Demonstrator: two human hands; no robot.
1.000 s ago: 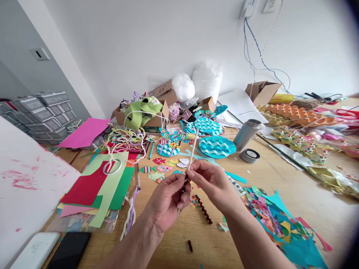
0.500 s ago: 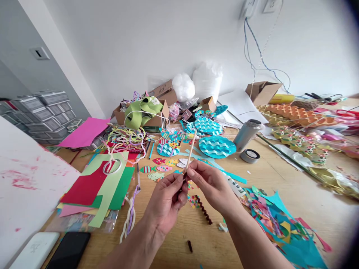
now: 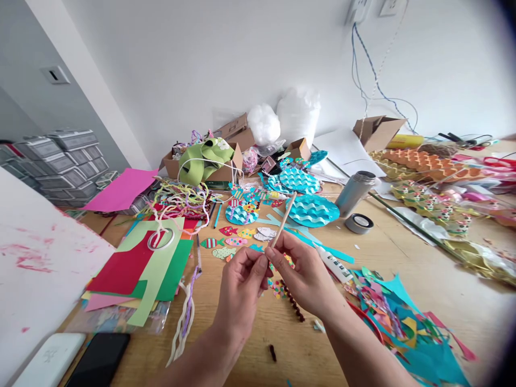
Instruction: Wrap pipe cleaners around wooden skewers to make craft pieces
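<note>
Our left hand (image 3: 244,285) and right hand (image 3: 304,274) keep a pinched grip on the wooden stick (image 3: 284,220), which slants up from between them, in front of the blue wavy disc (image 3: 316,209); paper fish (image 3: 245,234) lie left of that disc.

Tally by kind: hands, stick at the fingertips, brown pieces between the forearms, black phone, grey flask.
Left hand and right hand: 2
Pale stick: 1
Long brown piece and short brown piece: 2
Black phone: 1
Grey flask: 1
Total: 7

A slim, pale stick (image 3: 284,220) — straight, held aloft, leaning up to the right — its lower end hidden
</note>
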